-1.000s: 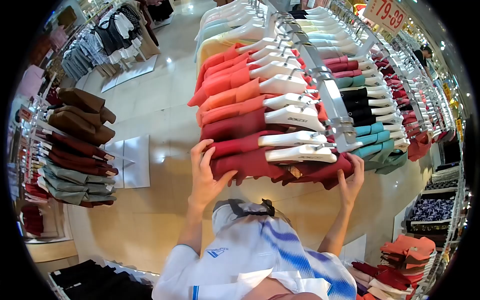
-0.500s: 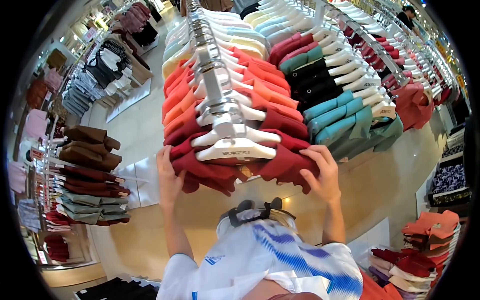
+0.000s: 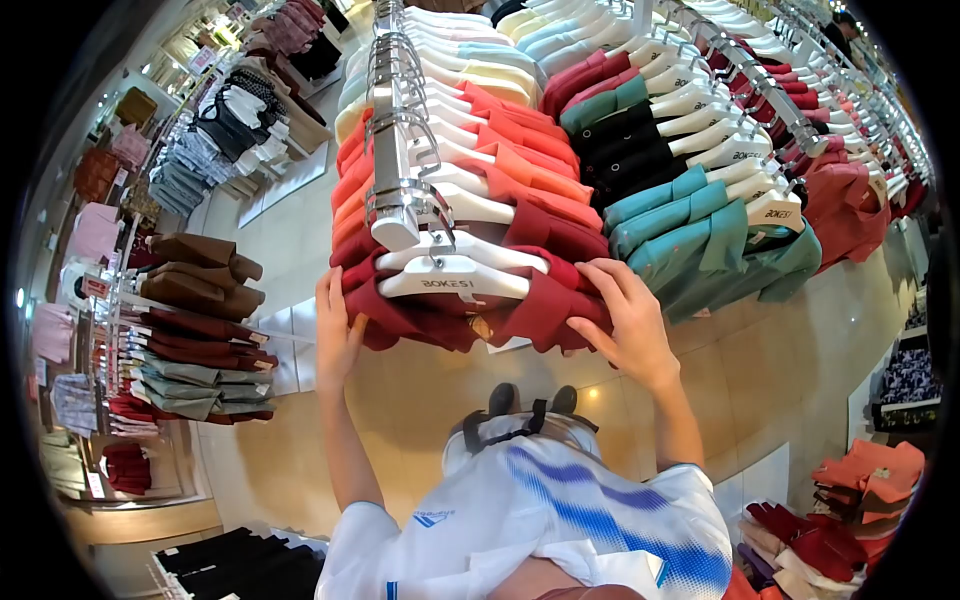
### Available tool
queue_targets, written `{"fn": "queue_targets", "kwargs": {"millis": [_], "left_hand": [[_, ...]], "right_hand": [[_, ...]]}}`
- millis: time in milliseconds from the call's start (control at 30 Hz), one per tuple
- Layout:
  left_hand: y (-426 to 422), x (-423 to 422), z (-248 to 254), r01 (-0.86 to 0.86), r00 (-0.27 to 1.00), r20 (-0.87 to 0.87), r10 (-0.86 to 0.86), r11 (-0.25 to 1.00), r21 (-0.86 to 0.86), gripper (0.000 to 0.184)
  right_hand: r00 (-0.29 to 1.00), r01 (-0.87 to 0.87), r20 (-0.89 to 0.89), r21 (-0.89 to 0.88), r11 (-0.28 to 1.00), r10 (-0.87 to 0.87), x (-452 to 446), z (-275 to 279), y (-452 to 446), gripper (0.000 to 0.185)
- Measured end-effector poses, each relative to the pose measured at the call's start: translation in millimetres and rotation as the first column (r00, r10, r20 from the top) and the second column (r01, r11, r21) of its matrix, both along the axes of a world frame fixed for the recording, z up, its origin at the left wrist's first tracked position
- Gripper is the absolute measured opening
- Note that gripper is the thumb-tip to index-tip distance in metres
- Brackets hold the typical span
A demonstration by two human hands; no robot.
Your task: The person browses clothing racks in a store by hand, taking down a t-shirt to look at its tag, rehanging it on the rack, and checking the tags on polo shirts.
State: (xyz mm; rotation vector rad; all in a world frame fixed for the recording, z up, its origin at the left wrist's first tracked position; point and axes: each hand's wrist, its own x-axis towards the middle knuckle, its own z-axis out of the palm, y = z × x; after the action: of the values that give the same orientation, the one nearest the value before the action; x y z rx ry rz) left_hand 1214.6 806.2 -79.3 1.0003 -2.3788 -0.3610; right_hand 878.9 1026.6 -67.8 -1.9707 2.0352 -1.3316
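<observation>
A dark red shirt (image 3: 552,308) hangs on a white hanger (image 3: 455,283) at the front end of a metal rail (image 3: 392,150). My left hand (image 3: 338,325) grips its left shoulder, with the thumb in front and the fingers behind. At the right shoulder, my right hand (image 3: 628,325) holds the same shirt between thumb and fingers. Directly behind hang more dark red shirts, then orange ones (image 3: 540,172), close together on white hangers. The fingertips of both hands are partly hidden by the cloth.
Teal shirts (image 3: 690,235) and black shirts (image 3: 625,150) hang on a parallel rail at the right. Brown garments (image 3: 195,280) hang at the left. Folded clothes (image 3: 865,480) are stacked at the lower right. Part of another person (image 3: 840,35) shows at the upper right.
The view has turned, so the rail now points toward me and the shirts face me squarely. Both hands stay on the front shirt's shoulders. The front shirts look slightly higher in view than half a second ago.
</observation>
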Motion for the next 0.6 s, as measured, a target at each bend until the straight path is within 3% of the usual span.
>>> {"fn": "queue_targets", "kwargs": {"millis": [233, 333, 467, 600], "left_hand": [[4, -7, 5, -0.003, 0.999, 0.05, 0.005, 0.999, -0.032, 0.075], [-3, -6, 7, 0.053, 0.996, 0.073, -0.048, 0.996, -0.071, 0.073], [-4, -6, 8, 0.122, 0.992, -0.006, -0.123, 0.989, -0.087, 0.07], [5, -6, 16, 0.08, 0.997, 0.02, -0.078, 0.99, -0.113, 0.07]], "right_hand": [[0.998, 0.038, 0.044, 0.034, 0.999, -0.039, 0, -21, -7, 0.062], [0.988, 0.029, 0.154, 0.001, 1.0, -0.029, 0, -25, -13, 0.061], [0.992, 0.033, 0.12, -0.017, 0.999, -0.03, 2, -26, -14, 0.061], [0.995, 0.026, 0.097, -0.04, 0.999, -0.022, 5, -25, -19, 0.061]]}}
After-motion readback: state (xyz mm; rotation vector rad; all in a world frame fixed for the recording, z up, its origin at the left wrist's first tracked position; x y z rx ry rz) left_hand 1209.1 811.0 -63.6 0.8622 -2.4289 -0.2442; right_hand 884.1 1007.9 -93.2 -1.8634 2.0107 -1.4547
